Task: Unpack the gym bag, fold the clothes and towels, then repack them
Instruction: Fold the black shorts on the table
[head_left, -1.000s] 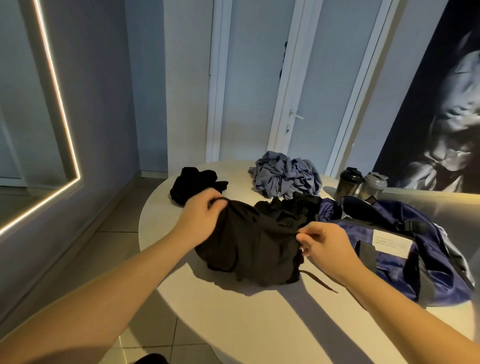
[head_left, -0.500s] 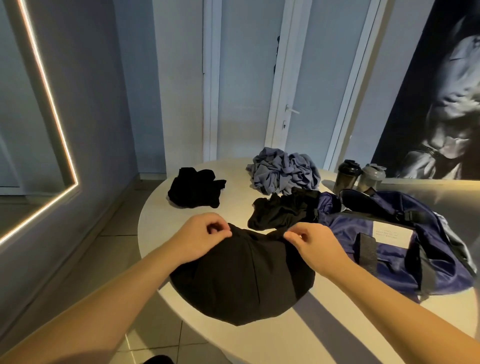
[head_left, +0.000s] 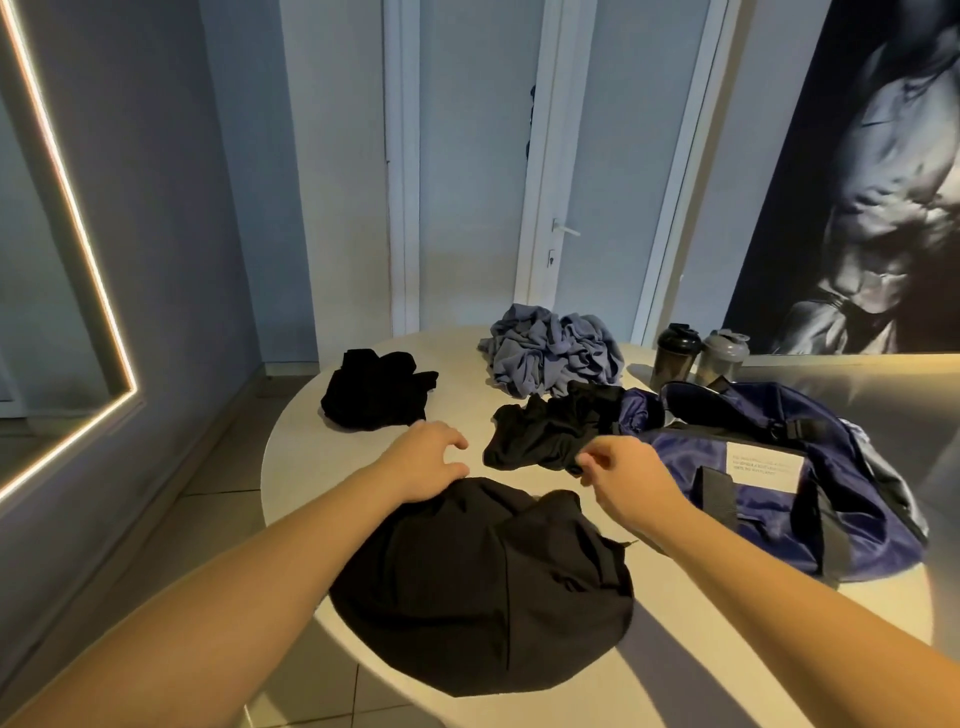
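Observation:
A black garment (head_left: 483, 587) lies spread on the round white table (head_left: 291, 467), its near part hanging over the front edge. My left hand (head_left: 426, 462) rests open at its far left edge, fingers relaxed. My right hand (head_left: 618, 475) hovers past the garment's far right corner with fingers curled and thumb against them. It sits at the near edge of a crumpled black garment (head_left: 550, 431); whether it pinches that cloth is unclear. The open navy gym bag (head_left: 779, 483) lies to the right. A crumpled grey-blue cloth (head_left: 550, 353) and another black heap (head_left: 374, 395) lie farther back.
Two shaker bottles, one black (head_left: 675, 353) and one grey (head_left: 724, 356), stand behind the bag. A white door (head_left: 597, 182) and a wall close off the far side. On the left, a lit mirror frame (head_left: 72, 218) hangs above tiled floor (head_left: 223, 457).
Both hands pulled the black garment toward me and laid it down on the table. They have let go of its far edge, and the left hand has opened.

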